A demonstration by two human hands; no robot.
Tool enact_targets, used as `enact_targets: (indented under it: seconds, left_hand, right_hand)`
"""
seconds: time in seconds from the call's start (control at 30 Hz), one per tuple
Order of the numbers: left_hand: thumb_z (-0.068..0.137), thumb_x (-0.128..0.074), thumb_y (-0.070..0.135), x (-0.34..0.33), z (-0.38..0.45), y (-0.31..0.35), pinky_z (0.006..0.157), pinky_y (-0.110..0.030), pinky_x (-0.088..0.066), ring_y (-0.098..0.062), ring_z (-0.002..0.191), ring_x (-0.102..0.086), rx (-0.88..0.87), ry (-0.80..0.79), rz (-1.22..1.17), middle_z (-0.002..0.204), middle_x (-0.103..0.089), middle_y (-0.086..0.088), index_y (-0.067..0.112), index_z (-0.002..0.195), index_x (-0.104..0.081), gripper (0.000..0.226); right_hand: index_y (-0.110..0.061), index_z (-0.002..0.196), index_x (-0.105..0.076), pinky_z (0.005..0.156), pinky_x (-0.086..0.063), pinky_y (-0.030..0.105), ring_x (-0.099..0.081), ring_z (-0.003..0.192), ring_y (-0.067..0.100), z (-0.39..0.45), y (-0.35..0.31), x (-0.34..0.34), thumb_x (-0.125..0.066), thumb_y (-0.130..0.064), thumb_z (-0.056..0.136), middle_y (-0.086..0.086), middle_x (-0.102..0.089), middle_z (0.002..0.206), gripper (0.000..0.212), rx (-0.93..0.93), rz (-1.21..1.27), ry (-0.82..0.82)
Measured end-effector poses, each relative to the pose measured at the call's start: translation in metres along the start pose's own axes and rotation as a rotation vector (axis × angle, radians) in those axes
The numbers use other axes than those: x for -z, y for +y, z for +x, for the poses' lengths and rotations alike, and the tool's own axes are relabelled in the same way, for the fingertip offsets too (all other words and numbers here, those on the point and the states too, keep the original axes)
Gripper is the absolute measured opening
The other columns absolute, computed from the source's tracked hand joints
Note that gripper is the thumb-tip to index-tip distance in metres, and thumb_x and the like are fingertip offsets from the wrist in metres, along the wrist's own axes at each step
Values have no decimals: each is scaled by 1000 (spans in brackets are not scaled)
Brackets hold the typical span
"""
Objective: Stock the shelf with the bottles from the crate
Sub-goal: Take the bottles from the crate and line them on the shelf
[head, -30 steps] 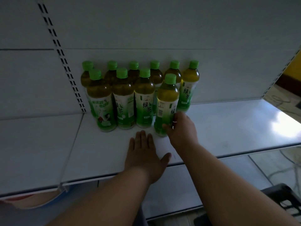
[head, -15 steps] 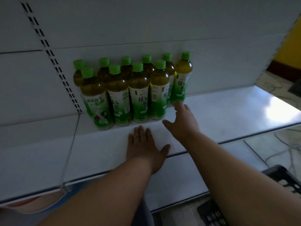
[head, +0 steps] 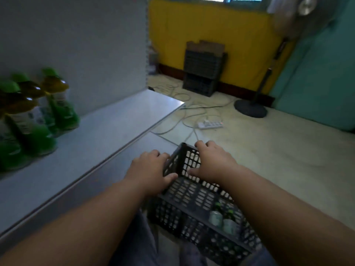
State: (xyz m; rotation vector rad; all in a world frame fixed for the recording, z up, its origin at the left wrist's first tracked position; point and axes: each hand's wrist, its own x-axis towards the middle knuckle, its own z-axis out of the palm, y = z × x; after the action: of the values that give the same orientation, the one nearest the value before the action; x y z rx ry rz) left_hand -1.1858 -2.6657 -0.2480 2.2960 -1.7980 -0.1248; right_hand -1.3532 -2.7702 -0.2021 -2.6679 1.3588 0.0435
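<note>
The black lattice crate (head: 194,196) stands on the floor beside the shelf, right below me. My left hand (head: 151,169) grips its left wall, fingers outside and thumb inside. My right hand (head: 213,162) holds the far wall, fingers curled over the rim. Through the crate's near wall I see a few green tea bottles (head: 217,217) lying inside. On the white shelf (head: 107,131) at far left stand several blurred green-capped tea bottles (head: 57,104).
A lower shelf board (head: 123,162) juts out under the stocked one. On the floor lie a white power strip (head: 210,124) with cables, a fan's round base (head: 250,110), and stacked dark crates (head: 203,73) against the yellow wall.
My view has swung right and down from the shelf to the floor. Both hands left the shelf board and took hold of the crate's walls.
</note>
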Motion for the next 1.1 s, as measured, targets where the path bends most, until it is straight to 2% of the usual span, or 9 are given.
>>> enact_targets:
  seconds: [0.3, 0.4, 0.5, 0.57, 0.73, 0.8, 0.9, 1.03, 1.1]
  left_hand:
    - [85, -49, 67, -147, 59, 94, 92, -41, -43, -21, 114, -48, -196, -193, 33, 126, -53, 3, 32, 131, -47, 58]
    - [85, -41, 72, -200, 70, 102, 101, -41, -40, -22, 126, -43, -177, -274, 53, 139, -49, 0, 30, 138, -43, 68]
    - [85, -26, 79, -242, 72, 107, 119, -41, -14, -22, 148, -14, -123, -333, 65, 162, -20, -5, 24, 154, -20, 89]
    - [84, -11, 81, -261, 70, 108, 120, -39, 6, -19, 150, 8, -116, -362, 76, 166, 1, -6, 19, 157, 0, 96]
    - [81, 8, 80, -271, 73, 108, 118, -41, 14, -21, 141, 36, -121, -379, 125, 157, 34, -10, 11, 145, 35, 98]
    - [81, 8, 79, -273, 76, 108, 120, -42, 10, -22, 142, 36, -122, -385, 129, 156, 35, -12, 8, 143, 37, 98]
    - [83, 4, 78, -274, 80, 108, 121, -43, 5, -23, 144, 31, -125, -415, 106, 157, 31, -14, 6, 146, 31, 100]
    - [85, -1, 78, -273, 80, 105, 121, -43, 3, -24, 146, 27, -128, -454, 112, 160, 24, -14, 5, 150, 22, 100]
    - [85, -1, 77, -273, 79, 106, 121, -43, 3, -23, 147, 25, -131, -455, 114, 161, 21, -14, 5, 150, 19, 100]
  right_hand:
    - [-22, 144, -35, 99, -47, 45, -46, 126, 29, -25, 154, -121, -72, -59, 78, 8, -42, 142, 84, -442, 225, -145]
    - [-24, 144, -35, 99, -46, 44, -45, 127, 27, -13, 182, -172, -71, -58, 79, 7, -43, 142, 82, -509, 300, -192]
    - [-24, 142, -38, 99, -47, 45, -47, 126, 27, 8, 200, -216, -73, -55, 78, 7, -44, 141, 80, -577, 404, -228]
    - [-21, 146, -34, 100, -46, 44, -46, 127, 30, 24, 211, -245, -74, -54, 79, 9, -42, 143, 85, -632, 451, -263]
    - [-17, 139, -40, 81, -49, 38, -53, 117, 31, 67, 231, -310, -74, -59, 76, 12, -49, 135, 83, -751, 499, -378]
    - [-17, 132, -46, 77, -51, 37, -57, 110, 32, 85, 234, -334, -74, -60, 74, 12, -54, 130, 76, -772, 514, -429]
    - [-14, 131, -51, 86, -52, 41, -57, 114, 35, 105, 236, -367, -74, -62, 72, 13, -56, 131, 79, -827, 449, -494]
    - [-9, 134, -50, 91, -46, 41, -49, 117, 35, 118, 239, -396, -69, -47, 83, 19, -43, 137, 67, -827, 287, -576]
    - [-8, 138, -44, 95, -44, 44, -45, 120, 36, 117, 233, -401, -73, -46, 79, 20, -40, 137, 76, -844, 243, -540]
